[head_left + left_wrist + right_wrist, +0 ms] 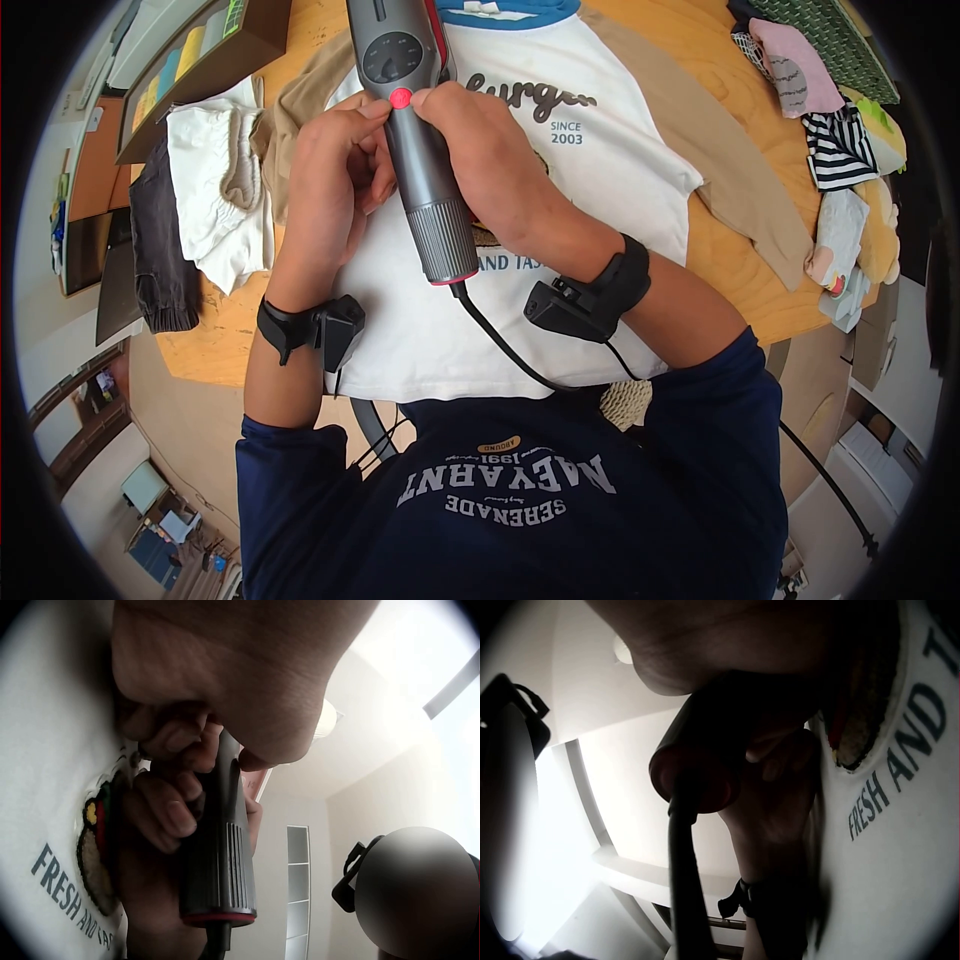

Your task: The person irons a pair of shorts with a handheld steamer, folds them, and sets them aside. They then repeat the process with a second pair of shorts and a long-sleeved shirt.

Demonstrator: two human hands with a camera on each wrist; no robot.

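Observation:
A dark grey handheld steamer or iron (420,160) with a red button and ribbed lower end is held above a white shirt (385,330) with tan sleeves, spread on the table. My left hand (335,165) is at its left side, thumb beside the red button (401,98). My right hand (500,165) grips the handle from the right, its thumb also by the button. In the left wrist view the ribbed handle (217,877) hangs with curled fingers around it; in the right wrist view the handle (697,750) is dark, and the finger detail is hard to see.
White folded cloth (215,180) and dark trousers (160,240) lie at the table's left, below a box (215,75). Small clothes, including a striped one (838,148), are piled at the right. A black cord (500,342) runs from the handle across the shirt's lower edge.

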